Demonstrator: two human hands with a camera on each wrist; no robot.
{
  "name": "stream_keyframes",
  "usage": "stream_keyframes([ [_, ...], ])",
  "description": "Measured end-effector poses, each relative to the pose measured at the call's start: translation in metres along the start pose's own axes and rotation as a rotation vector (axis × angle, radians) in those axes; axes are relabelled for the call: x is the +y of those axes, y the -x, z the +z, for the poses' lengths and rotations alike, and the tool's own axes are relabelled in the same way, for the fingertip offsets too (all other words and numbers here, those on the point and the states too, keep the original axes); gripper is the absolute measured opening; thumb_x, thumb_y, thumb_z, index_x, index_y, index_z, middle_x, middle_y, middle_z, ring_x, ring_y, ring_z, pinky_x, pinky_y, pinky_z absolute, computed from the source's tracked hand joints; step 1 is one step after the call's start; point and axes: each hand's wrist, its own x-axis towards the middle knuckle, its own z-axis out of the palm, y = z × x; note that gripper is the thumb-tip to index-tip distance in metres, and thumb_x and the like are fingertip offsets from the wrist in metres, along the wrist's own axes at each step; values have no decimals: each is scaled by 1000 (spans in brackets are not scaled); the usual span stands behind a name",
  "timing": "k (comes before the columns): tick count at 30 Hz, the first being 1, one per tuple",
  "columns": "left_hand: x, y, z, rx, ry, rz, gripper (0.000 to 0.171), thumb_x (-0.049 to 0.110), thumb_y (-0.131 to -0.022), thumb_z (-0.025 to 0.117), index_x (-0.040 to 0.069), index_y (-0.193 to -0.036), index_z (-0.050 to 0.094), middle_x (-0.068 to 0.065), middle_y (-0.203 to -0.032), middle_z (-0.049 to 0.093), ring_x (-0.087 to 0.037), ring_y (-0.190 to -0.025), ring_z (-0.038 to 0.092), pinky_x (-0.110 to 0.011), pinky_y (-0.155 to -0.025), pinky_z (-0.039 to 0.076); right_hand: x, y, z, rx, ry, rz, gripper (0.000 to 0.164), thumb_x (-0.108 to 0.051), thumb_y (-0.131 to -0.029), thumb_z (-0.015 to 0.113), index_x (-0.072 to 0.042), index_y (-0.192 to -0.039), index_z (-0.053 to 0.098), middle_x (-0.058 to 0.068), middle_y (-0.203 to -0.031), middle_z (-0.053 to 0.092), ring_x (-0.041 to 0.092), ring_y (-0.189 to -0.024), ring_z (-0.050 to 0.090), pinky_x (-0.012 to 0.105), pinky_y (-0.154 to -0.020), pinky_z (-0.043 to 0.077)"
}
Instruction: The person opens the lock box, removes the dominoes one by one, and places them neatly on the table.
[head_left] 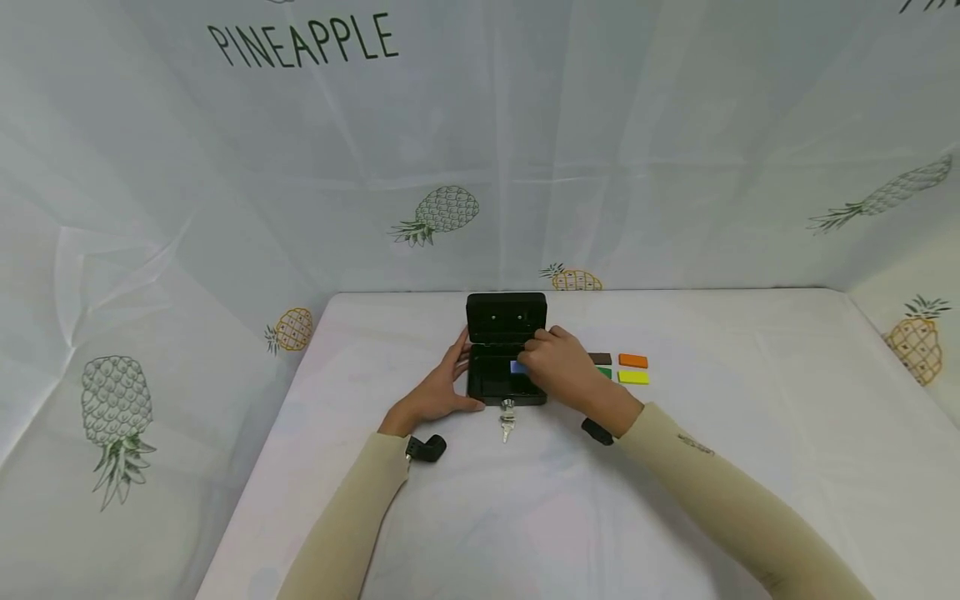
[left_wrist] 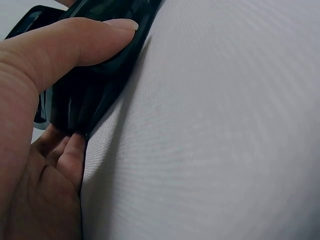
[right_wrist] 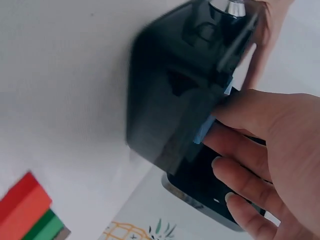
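A small black cash box [head_left: 487, 385] stands on the table with its lid [head_left: 506, 312] raised at the back. My left hand [head_left: 437, 392] grips the box at its left side; in the left wrist view the thumb [left_wrist: 95, 37] lies along the front and the other fingers are against the side. Over the box's right part is my right hand [head_left: 558, 367], pinching a flat blue block [right_wrist: 204, 131] between thumb and forefinger. That block is inside the box's rim in the head view, partly hidden by the fingers. Keys [head_left: 507, 421] hang from the lock at the front.
Right of the box lie an orange block [head_left: 633, 361], a yellow block [head_left: 633, 377], a dark brown block [head_left: 600, 358] and a green block [head_left: 604, 372], the last partly hidden by my right hand. A white cloth wall [head_left: 675, 208] with printed pineapples rises behind the table.
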Motion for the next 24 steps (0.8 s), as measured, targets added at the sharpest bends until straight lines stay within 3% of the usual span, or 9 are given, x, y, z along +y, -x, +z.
stream_keyframes([
  [9,-1,0,0,-4,-9,14,133,-3,-84,87,26,-171,-10,-21,-172,15,-39,-159,26,-43,-130,29,9,12,-10,110,12,-5,15,-15,-85,90,-12,-98,84,2,-96,80,23,-89,66,34,-80,57],
  [24,2,1,0,7,-12,14,134,-3,-83,88,28,-171,-9,-19,-172,16,-39,-159,26,-44,-131,27,31,37,-16,186,-7,36,15,-7,-81,91,-10,-93,82,2,-89,78,24,-86,67,35,-74,55],
])
